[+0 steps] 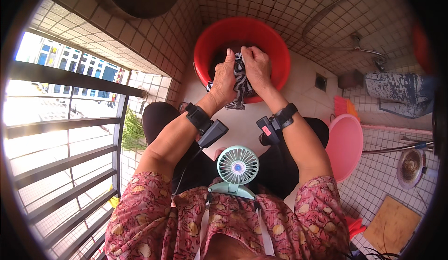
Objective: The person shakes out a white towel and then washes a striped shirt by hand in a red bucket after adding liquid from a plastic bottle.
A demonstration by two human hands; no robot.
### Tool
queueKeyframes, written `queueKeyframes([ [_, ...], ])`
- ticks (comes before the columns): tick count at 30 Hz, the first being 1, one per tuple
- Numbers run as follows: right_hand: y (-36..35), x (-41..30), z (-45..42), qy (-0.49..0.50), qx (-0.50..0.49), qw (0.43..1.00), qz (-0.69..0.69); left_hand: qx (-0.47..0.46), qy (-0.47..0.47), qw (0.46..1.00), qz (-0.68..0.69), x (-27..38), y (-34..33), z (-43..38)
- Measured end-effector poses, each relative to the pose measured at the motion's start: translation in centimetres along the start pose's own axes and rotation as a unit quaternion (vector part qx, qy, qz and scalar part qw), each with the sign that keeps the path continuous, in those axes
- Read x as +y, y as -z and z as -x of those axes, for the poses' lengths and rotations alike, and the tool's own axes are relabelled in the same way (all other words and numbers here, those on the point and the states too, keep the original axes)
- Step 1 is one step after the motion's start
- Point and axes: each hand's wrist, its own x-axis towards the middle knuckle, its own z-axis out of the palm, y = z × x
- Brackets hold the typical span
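A black-and-white patterned cloth [240, 81] is bunched between my two hands over a red plastic bucket [280, 64]. My left hand [224, 78] grips the cloth from the left, thumb up, and my right hand [258, 65] grips it from the right, with fingers curled near its top. The lower end of the cloth hangs toward me across the bucket's near rim. Dark contents lie deep inside the bucket, too shaded to tell apart. Each wrist wears a black strap with a small device. A mint-green portable fan [238, 165] hangs at my chest.
A pink plastic basin [344, 148] leans at the right, beside a pink and orange brush head [344, 107]. A floor drain [321, 81] and a wall tap [379, 62] are at the upper right. A metal railing [66, 122] runs along the left; tiled walls surround the bucket.
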Motion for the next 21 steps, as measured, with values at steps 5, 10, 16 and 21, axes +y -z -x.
queueKeyframes([
  [5, 2.0, -0.2, -0.7, -0.186, -0.026, 0.946, -0.265, -0.007, 0.024, 0.989, 0.145, 1.1, -0.4, 0.6],
  [10, -0.7, -3.2, 4.2, 0.154, -0.055, 0.986, 0.043, 0.011, -0.263, 0.935, -0.239, -0.8, 2.0, -0.3],
  [16, -0.5, -0.6, 1.1, 0.065, 0.055, 0.986, 0.145, 0.017, -0.021, 0.997, 0.078, -1.3, 0.4, -0.1],
  [21, -1.6, -3.6, 5.2, 0.132, -0.087, 0.975, 0.153, 0.038, -0.2, 0.947, -0.25, -0.1, 1.5, -0.9],
])
